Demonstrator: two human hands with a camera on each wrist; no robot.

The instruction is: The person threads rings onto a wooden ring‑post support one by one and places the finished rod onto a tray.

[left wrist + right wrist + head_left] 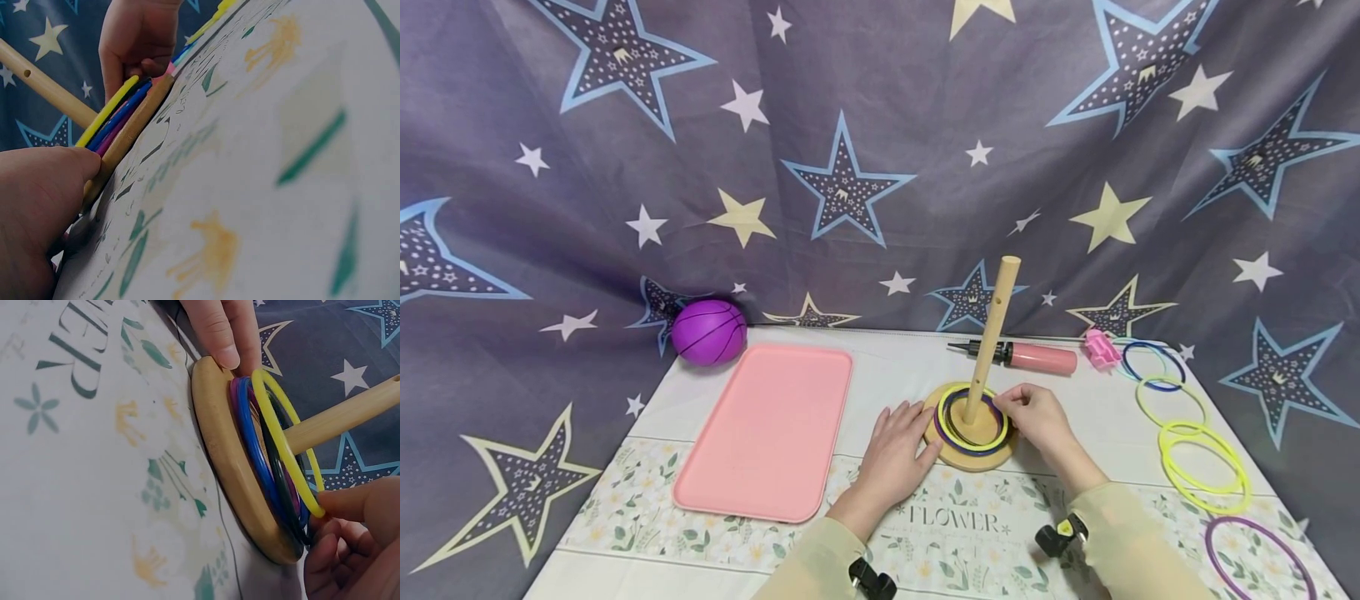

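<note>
A wooden peg [992, 325] rises from a round wooden base [973, 461] on the table. Around the peg lie a purple ring [235, 394], a blue ring [252, 440], a dark ring [271, 447] and, uppermost, a yellow ring [280, 434]. My right hand [1037, 414] pinches the yellow ring's right side between thumb and fingers. In the right wrist view that ring tilts above the others. My left hand [891, 446] rests at the base's left edge, fingers extended, its thumb [87, 161] close to the stacked rings.
Left of the base lies a pink tray [767, 433], with a purple ball [709, 333] behind it. A pink-and-black hand pump [1041, 357] lies behind the peg, near a small pink object [1102, 350]. Several loose rings, including a purple ring [1262, 523], line the right edge.
</note>
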